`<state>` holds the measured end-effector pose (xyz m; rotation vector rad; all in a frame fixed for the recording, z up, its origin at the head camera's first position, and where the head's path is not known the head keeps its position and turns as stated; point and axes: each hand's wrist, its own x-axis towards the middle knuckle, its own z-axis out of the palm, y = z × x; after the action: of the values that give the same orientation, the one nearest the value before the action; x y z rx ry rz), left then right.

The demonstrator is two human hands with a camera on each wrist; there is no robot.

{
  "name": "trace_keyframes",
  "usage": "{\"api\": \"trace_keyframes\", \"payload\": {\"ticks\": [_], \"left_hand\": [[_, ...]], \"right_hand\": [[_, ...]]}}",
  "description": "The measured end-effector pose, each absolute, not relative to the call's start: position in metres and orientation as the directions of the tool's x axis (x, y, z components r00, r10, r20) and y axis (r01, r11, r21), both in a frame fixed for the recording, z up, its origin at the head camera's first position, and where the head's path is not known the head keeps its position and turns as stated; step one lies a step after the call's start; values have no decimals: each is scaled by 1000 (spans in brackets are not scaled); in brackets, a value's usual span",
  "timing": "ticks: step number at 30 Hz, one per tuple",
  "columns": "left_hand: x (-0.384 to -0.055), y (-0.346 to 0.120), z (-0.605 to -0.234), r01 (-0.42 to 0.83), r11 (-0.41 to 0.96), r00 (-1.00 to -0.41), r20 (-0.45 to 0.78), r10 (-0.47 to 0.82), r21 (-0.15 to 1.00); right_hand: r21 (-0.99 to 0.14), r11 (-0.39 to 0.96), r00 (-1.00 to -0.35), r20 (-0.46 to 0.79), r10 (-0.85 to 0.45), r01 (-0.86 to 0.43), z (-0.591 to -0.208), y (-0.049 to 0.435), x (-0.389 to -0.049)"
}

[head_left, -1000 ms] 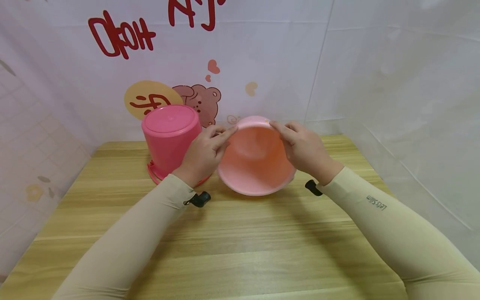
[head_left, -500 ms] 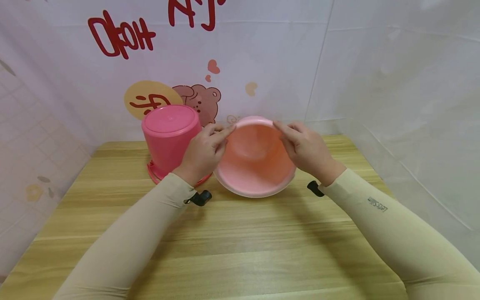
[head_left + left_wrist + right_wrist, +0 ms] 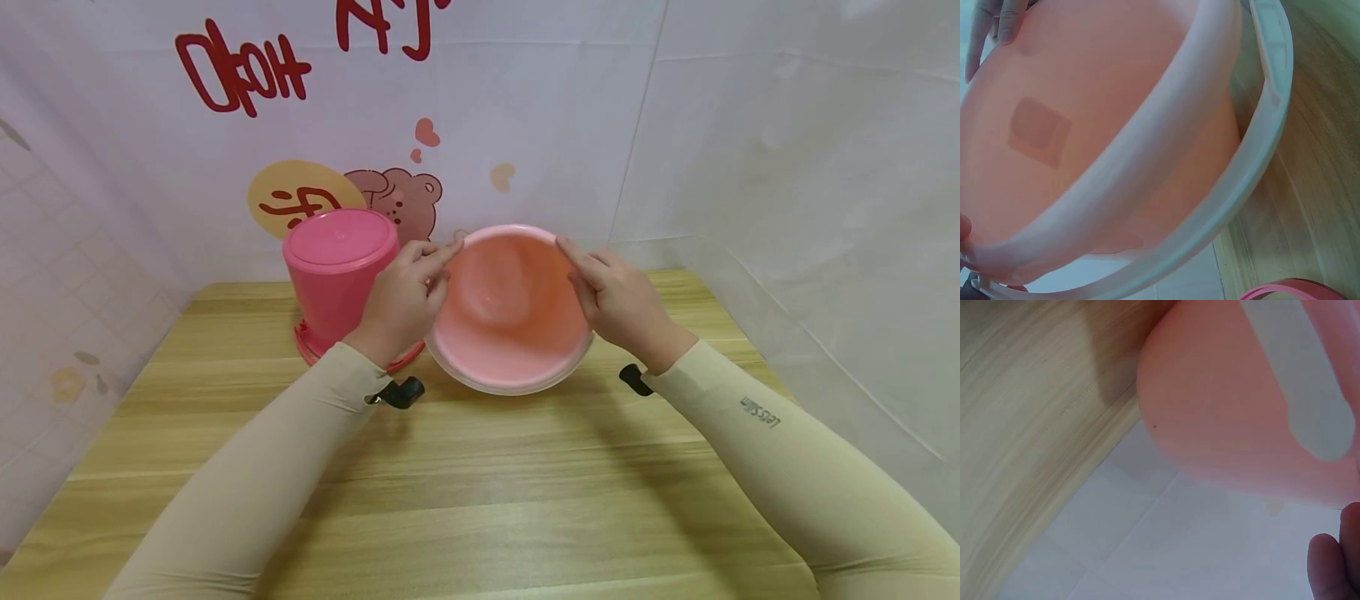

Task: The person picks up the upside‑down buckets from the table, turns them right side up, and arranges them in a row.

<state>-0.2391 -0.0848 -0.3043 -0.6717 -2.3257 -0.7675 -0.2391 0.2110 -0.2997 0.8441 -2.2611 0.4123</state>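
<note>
A light pink bucket (image 3: 517,292) is tilted in the head view, its mouth facing me. My left hand (image 3: 405,292) grips the left side of its rim, index finger stretched along the edge. On the opposite side my right hand (image 3: 622,300) holds the rim with thumb and fingers. The left wrist view looks into the bucket, where a darker square patch (image 3: 1040,131) shows on the wall. A white handle (image 3: 1272,119) hangs round the outside below the rim. One end of this handle lies against the pink outer wall (image 3: 1229,406) in the right wrist view.
A darker pink bucket (image 3: 341,279) stands upside down to the left, close behind my left hand. Its red handle (image 3: 303,346) lies on the wooden table (image 3: 480,500). A printed white cloth (image 3: 555,108) hangs behind the table.
The light pink bucket has tipped so its mouth turns further toward me and its back rim rises. My hands have moved slightly apart along the rim. The darker bucket has stayed put.
</note>
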Motion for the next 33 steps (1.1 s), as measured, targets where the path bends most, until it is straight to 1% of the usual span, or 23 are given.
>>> {"api": "trace_keyframes", "payload": {"ticks": [8,15,19,25,29,33], "left_hand": [[-240,-85,-302,594,700,-719,652,241,397],[-242,-86,-302,596,688,-720,655,229,414],[-242,-86,-302,597,683,-722,652,231,420],[-243,-89,-305,604,672,-728,641,244,429],[-245,-90,-307,605,676,-725,643,249,421],[-245,-89,-306,601,680,-724,646,241,420]], "right_hand": [[-64,744,-563,698,-444,-666,-296,209,-238],[-98,743,-584,689,-429,-662,-290,207,-238],[-140,750,-617,673,-407,-647,-288,207,-239],[-248,755,-691,634,-348,-607,-283,208,-242],[-279,760,-710,629,-318,-587,-284,210,-243],[-296,758,-725,610,-319,-582,-285,211,-243]]}}
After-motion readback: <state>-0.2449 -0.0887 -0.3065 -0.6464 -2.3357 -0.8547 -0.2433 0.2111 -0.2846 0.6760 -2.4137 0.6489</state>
